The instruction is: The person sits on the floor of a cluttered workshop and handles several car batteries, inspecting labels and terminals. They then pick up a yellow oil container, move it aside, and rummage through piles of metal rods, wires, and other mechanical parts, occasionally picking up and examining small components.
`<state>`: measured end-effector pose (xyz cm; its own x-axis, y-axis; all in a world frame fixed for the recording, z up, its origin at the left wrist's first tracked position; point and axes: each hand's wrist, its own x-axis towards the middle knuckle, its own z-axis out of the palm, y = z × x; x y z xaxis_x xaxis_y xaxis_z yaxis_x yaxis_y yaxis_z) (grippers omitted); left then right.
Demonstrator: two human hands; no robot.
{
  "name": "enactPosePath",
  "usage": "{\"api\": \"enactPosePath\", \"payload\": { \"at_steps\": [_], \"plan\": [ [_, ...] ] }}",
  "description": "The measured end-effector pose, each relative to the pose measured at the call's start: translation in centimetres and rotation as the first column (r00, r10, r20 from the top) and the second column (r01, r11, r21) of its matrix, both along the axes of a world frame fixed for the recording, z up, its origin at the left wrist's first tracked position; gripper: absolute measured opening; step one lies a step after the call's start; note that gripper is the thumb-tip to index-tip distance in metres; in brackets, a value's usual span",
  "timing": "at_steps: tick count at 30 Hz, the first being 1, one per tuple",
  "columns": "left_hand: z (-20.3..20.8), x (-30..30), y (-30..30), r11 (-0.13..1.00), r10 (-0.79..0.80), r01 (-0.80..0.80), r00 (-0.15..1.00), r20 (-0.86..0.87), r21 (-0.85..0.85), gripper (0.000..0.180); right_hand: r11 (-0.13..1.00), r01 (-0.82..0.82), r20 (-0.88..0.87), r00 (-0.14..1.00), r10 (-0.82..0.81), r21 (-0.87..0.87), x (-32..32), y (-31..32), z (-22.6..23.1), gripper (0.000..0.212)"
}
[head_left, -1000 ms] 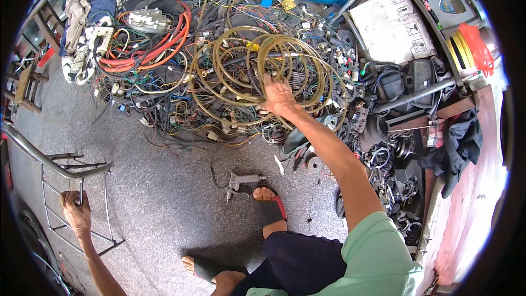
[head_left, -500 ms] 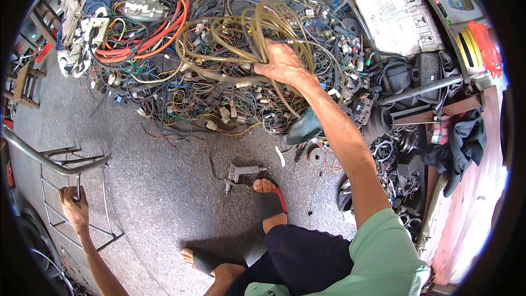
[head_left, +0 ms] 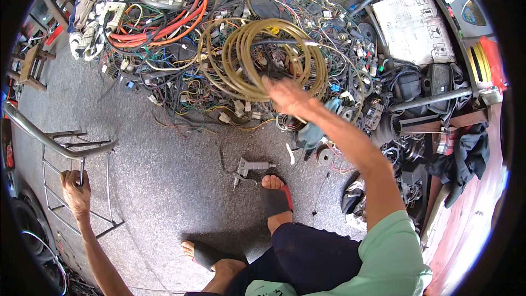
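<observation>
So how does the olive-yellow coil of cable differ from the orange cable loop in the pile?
The olive-yellow coil of cable is many thin turns wound into a neat ring; the orange cable loop is a few thick strands in a loose, flattened curve. The coil is gripped at its lower edge by the right hand; the orange loop lies untouched, far from the left hand on a grey metal rack. Both sit amid the tangled wire pile.
</observation>
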<state>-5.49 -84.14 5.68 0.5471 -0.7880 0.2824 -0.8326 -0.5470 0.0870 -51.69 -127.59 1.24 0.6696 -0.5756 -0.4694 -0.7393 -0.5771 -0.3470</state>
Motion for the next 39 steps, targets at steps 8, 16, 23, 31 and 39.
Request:
{"api": "enactPosePath", "payload": {
  "at_steps": [8, 16, 23, 31, 39],
  "plan": [
    [-0.3, 0.9, 0.8, 0.998, -0.043, 0.042, 0.999, -0.024, -0.035, 0.014, 0.837, 0.019, 0.194, 0.976, 0.104, -0.546, 0.1, -12.1, 17.6, 0.028],
    [-1.8, 2.5, 2.2, 0.996, -0.081, 0.078, 0.995, -0.056, -0.052, 0.014, 0.012, -0.104, -0.098, 0.968, 0.229, -0.995, -1.3, -11.8, 26.7, 0.015],
    [-1.7, 3.2, 3.0, 0.995, -0.049, 0.041, 0.994, -0.094, -0.088, 0.016, 0.508, -0.323, -0.344, 0.937, 0.056, -0.799, -10.0, -10.7, 13.8, 0.025],
    [-2.4, 2.2, 1.5, 0.996, -0.032, 0.022, 0.992, -0.118, -0.089, 0.014, 0.862, -0.109, -0.337, 0.939, -0.076, -0.496, -14.9, -5.9, -1.3, 0.042],
    [-1.5, 2.1, 1.9, 0.998, -0.02, 0.015, 0.995, -0.102, -0.055, 0.012, 0.464, 0.582, 0.466, 0.813, -0.349, -0.668, -10.2, -10.8, 8.5, 0.025]
  ]
}}
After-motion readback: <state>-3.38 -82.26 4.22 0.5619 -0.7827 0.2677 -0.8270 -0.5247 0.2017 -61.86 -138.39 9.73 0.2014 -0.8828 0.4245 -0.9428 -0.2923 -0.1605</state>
